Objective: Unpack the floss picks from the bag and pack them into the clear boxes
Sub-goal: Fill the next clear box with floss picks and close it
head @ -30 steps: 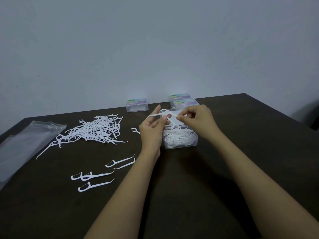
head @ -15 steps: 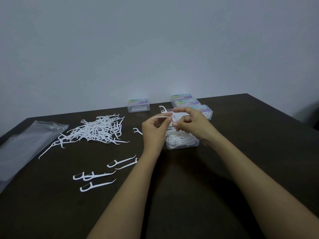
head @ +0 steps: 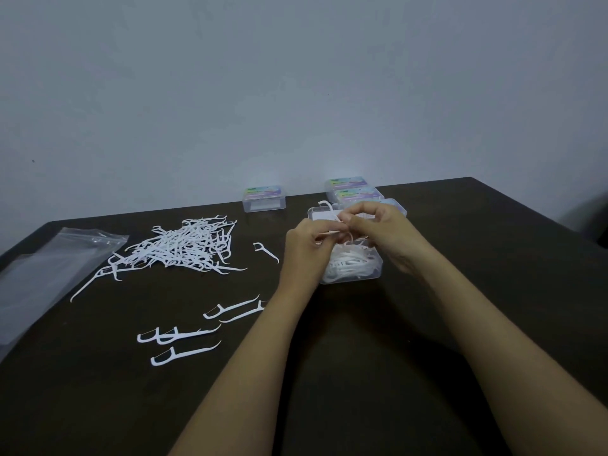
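Over the open box (head: 349,280) on the dark table (head: 477,274), pinching one white pick (head: 330,232) between both sets of fingertips. Curling thumb and forefinger of the left hand (head: 304,245) round one end of it and closing the bent fingers of the right hand (head: 378,228) on the other, knuckles up, just above the packed picks (head: 348,263) heaped inside the box. Working with the lid (head: 320,213) lying open on the far side and a second pick (head: 325,205) poking up beyond it, held or propped, unclear. Working with the tangled pile (head: 184,246) spreading well to the left, beside the flat clear bag (head: 49,268) at the table's left edge. Reaching past a few loose picks (head: 230,307) lying in front of the pile, near the left forearm, and a single pick (head: 266,251) lying between pile and left hand. Facing four shut boxes along the far edge: a lone box (head: 264,197) standing apart and a cluster (head: 357,192) of three crowding just behind the right hand.
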Demonstrator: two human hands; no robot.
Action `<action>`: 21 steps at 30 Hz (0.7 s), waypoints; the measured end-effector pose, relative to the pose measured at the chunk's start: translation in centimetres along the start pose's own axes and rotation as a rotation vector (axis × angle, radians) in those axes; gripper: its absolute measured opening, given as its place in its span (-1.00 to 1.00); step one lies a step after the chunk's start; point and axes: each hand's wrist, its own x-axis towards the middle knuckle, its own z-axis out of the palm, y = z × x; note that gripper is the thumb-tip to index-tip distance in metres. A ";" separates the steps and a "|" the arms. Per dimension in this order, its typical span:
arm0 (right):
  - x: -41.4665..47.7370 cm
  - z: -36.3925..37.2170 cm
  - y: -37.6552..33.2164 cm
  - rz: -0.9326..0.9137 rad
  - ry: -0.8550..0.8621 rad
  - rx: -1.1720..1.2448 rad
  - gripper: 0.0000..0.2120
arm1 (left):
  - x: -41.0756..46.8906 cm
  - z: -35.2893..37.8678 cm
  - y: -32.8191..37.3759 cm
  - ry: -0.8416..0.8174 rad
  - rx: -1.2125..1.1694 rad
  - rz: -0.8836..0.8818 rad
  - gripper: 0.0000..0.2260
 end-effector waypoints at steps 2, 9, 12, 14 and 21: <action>0.2 -0.2 -0.1 -0.063 -0.032 -0.092 -0.92 | 0.0 -0.1 -0.1 -0.003 0.074 0.080 -0.84; 0.4 -0.3 0.1 -0.071 -0.043 -0.128 -0.88 | 0.2 -0.3 -0.4 0.016 0.174 0.198 -0.84; 0.5 -0.5 0.2 -0.047 -0.072 -0.075 -0.91 | 0.1 -0.4 -0.2 0.021 0.207 0.252 -0.82; 0.4 -0.6 0.2 -0.054 -0.080 -0.057 -0.90 | 0.1 -0.5 -0.1 -0.001 0.210 0.230 -0.82; 0.8 -1.5 0.2 -0.080 0.373 0.110 -0.86 | 0.2 -0.1 0.0 -0.029 0.111 0.105 -0.86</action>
